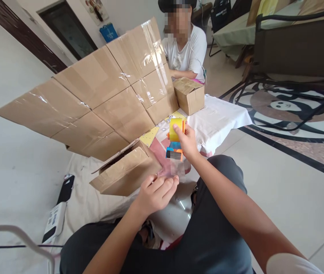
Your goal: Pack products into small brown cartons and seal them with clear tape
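My right hand is closed around a tape dispenser with an orange and blue body and a yellow roll, thumb resting on the roll. From its toothed edge a strip of clear tape runs down toward me. My left hand pinches the loose end of that strip. Just beyond my left hand lies an open cardboard box, tilted, its flap raised along the far side. Behind it stands a large cardboard panel of several stacked, taped sections.
A smaller closed carton sits at the far end of the cloth-covered table. Past it a person in a white shirt is seated. A white power strip lies at left. A dark folding chair stands at right.
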Motion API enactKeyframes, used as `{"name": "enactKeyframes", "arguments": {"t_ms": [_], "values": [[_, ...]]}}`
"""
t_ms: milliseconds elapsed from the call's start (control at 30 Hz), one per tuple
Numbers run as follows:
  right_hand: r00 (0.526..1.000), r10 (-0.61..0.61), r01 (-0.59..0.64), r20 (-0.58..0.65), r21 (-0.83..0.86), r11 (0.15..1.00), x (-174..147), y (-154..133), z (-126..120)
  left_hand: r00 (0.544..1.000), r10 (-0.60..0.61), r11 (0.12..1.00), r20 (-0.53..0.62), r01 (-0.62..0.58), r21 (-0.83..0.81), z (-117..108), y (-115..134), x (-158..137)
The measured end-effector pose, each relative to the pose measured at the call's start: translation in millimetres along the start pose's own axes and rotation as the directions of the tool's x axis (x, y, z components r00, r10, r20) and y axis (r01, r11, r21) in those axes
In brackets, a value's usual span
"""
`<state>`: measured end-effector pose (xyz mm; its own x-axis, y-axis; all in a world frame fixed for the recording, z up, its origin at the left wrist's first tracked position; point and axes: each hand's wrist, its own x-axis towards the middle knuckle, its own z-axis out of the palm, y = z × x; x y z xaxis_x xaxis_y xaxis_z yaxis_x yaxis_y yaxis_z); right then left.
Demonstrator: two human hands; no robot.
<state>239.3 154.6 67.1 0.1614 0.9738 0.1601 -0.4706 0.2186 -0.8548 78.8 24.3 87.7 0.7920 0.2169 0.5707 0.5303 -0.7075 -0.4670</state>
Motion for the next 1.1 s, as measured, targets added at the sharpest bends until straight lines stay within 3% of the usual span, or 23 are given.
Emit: {"name": "enactKeyframes", "arguments": {"t_ms": [200, 367, 500, 567, 633, 667, 733, 800, 833, 900, 967, 1100], "values": [[0.992, 0.0, -0.015, 0.125, 0.12, 0.993, -9, 6, 0, 0.998, -0.057, 0.998, 0.023, 0.058, -0.027, 2, 9, -12], [0.992, -0.047, 0.035, 0.115, 0.109, 0.993, -8, 9, -2, 0.973, -0.23, 0.972, -0.008, 0.229, -0.055, 5, 8, -22], [0.996, -0.059, 0.056, 0.062, 0.056, 0.997, -5, 6, -5, 0.955, -0.297, 0.952, 0.011, 0.296, -0.08, 6, 8, -35], [0.995, -0.095, 0.094, 0.014, 0.01, 0.995, -4, 3, -6, 0.919, -0.392, 0.909, 0.029, 0.392, -0.144, 9, 10, -39], [0.991, -0.137, 0.137, -0.007, -0.017, 0.99, -4, 1, -6, 0.805, -0.583, 0.752, 0.105, 0.585, -0.305, 13, 10, -36], [0.989, -0.148, 0.148, -0.001, -0.016, 0.989, -4, 0, -6, 0.714, -0.675, 0.607, 0.186, 0.681, -0.41, 16, 9, -31], [0.988, -0.151, 0.151, 0.037, 0.002, 0.988, -7, -1, -5, 0.507, -0.752, 0.208, 0.421, 0.788, -0.579, 23, 6, -18], [0.985, -0.155, 0.156, 0.075, -0.012, 0.988, -10, -2, -4, 0.322, -0.702, -0.196, 0.635, 0.77, -0.607, 31, 0, -3], [0.983, -0.167, 0.17, 0.078, -0.036, 0.985, -11, -3, -4, 0.247, -0.666, -0.346, 0.704, 0.733, -0.585, 34, -3, 4], [0.974, -0.221, 0.226, 0.053, -0.113, 0.968, -12, -4, -5, 0.137, -0.616, -0.521, 0.776, 0.667, -0.532, 40, -8, 14], [0.958, -0.286, 0.286, 0.03, -0.191, 0.939, -13, -4, -6, 0.122, -0.583, -0.56, 0.803, 0.655, -0.507, 45, -10, 20], [0.941, -0.322, 0.339, 0.106, -0.282, 0.898, -15, -4, -8, 0.246, -0.546, -0.472, 0.801, 0.699, -0.537, 48, -5, 25]]}}
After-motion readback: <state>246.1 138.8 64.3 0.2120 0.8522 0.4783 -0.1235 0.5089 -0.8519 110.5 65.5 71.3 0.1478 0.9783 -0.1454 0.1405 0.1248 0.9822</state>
